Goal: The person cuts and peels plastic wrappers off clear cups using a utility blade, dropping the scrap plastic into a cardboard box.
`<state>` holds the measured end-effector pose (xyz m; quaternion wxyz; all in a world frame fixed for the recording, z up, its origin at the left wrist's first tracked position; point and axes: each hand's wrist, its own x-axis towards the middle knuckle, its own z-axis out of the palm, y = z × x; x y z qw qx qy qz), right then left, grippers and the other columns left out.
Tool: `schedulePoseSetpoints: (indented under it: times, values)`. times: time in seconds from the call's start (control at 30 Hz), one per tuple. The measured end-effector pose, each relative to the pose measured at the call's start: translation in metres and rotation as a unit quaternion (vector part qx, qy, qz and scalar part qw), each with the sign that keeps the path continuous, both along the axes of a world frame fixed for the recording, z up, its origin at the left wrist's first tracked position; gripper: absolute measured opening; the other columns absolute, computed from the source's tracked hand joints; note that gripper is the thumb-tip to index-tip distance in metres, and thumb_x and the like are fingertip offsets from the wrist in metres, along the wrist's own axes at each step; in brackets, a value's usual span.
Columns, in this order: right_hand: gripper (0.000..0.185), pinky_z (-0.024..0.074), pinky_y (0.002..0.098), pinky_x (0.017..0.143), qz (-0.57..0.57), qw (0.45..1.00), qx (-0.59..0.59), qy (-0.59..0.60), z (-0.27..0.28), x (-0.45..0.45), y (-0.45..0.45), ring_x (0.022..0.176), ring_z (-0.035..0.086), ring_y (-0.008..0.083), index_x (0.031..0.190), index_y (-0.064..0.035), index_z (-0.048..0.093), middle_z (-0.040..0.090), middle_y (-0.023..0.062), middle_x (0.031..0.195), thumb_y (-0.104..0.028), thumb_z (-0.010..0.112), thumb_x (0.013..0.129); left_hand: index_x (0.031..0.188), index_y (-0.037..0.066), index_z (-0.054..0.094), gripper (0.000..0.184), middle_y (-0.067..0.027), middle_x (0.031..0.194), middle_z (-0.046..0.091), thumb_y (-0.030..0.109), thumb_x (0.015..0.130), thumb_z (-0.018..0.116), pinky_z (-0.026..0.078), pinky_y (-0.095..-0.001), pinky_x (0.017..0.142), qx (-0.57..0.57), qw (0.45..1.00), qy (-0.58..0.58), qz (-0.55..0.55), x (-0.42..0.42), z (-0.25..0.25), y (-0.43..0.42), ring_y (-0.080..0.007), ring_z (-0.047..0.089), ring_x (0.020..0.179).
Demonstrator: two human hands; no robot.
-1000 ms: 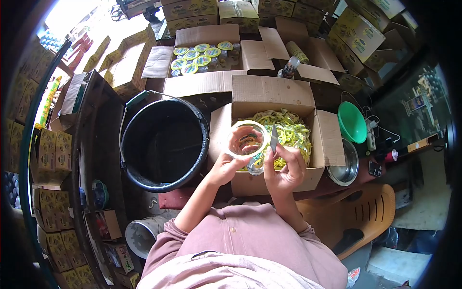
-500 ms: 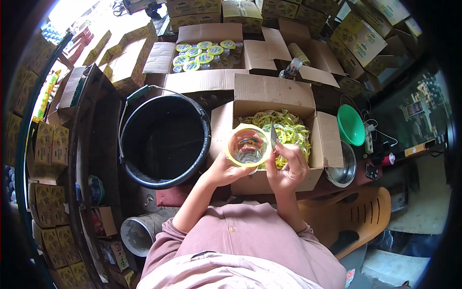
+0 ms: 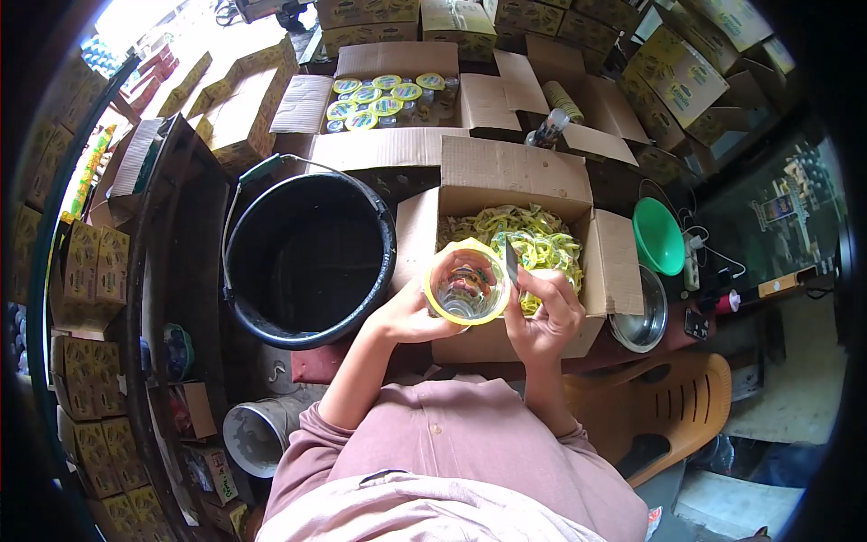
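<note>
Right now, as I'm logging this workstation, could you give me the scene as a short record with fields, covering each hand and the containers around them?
Left hand: holds a clear plastic cup with a yellow rim
Right hand: holds a grey blade close beside the rim
Ahead: open cardboard box with tangled yellow-green strips
Left of box: black bucket
Right of box: green bowl; metal bowl nearer the person
Beyond: open carton with yellow-lidded cups

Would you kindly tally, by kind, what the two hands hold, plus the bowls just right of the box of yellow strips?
Cup, in the left hand: 1
Blade, in the right hand: 1
Bowls, green bowl and metal bowl: 2
Total: 4
</note>
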<state>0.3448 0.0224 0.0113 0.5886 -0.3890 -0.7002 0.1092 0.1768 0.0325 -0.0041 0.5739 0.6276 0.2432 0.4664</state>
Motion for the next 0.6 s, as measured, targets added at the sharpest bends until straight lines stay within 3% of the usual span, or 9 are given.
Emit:
schedulePoseSetpoints:
  times: [0.07, 0.17, 0.27, 0.6]
  values:
    - [0.027, 0.0484, 0.0258, 0.059, 0.0, 1.0, -0.002, -0.005, -0.001, 0.001, 0.0, 0.064, 0.059, 0.0164, 0.088, -0.0033, 0.065, 0.059, 0.0071, 0.071, 0.006, 0.064, 0.063, 0.115, 0.0, 0.039, 0.06, -0.0096, 0.104, 0.046, 0.006, 0.059, 0.06, 0.041, -0.0287, 0.085, 0.009, 1.0, -0.004, 0.001, -0.001, -0.001, 0.001, -0.0168, 0.048, 0.097]
    - [0.028, 0.0485, 0.026, 0.059, 0.006, 1.0, -0.005, -0.006, -0.001, 0.001, 0.0, 0.064, 0.059, 0.0165, 0.088, -0.0036, 0.065, 0.059, 0.0069, 0.071, 0.007, 0.063, 0.063, 0.119, 0.002, 0.04, 0.072, -0.0087, 0.111, 0.046, 0.013, 0.057, 0.075, 0.041, -0.0285, 0.086, 0.017, 0.999, 0.033, -0.005, -0.004, -0.006, 0.005, -0.0157, 0.048, 0.102]
    - [0.029, 0.0485, 0.0259, 0.059, 0.007, 1.0, -0.004, -0.011, 0.0, 0.001, 0.001, 0.064, 0.059, 0.0164, 0.088, -0.0039, 0.065, 0.059, 0.0068, 0.071, 0.007, 0.063, 0.062, 0.118, 0.002, 0.041, 0.072, -0.0082, 0.109, 0.047, 0.014, 0.057, 0.076, 0.041, -0.0275, 0.084, 0.075, 0.996, 0.052, 0.015, -0.002, 0.001, 0.006, -0.0145, 0.048, 0.1]
    - [0.028, 0.0484, 0.0257, 0.059, 0.012, 1.0, 0.003, -0.018, -0.001, 0.002, 0.004, 0.063, 0.059, 0.0158, 0.089, -0.0042, 0.065, 0.059, 0.0066, 0.071, 0.007, 0.063, 0.064, 0.115, -0.001, 0.042, 0.071, -0.0088, 0.107, 0.046, 0.012, 0.055, 0.077, 0.041, -0.0262, 0.083, 0.069, 0.995, 0.073, 0.018, -0.004, 0.0, 0.008, -0.0157, 0.049, 0.099]
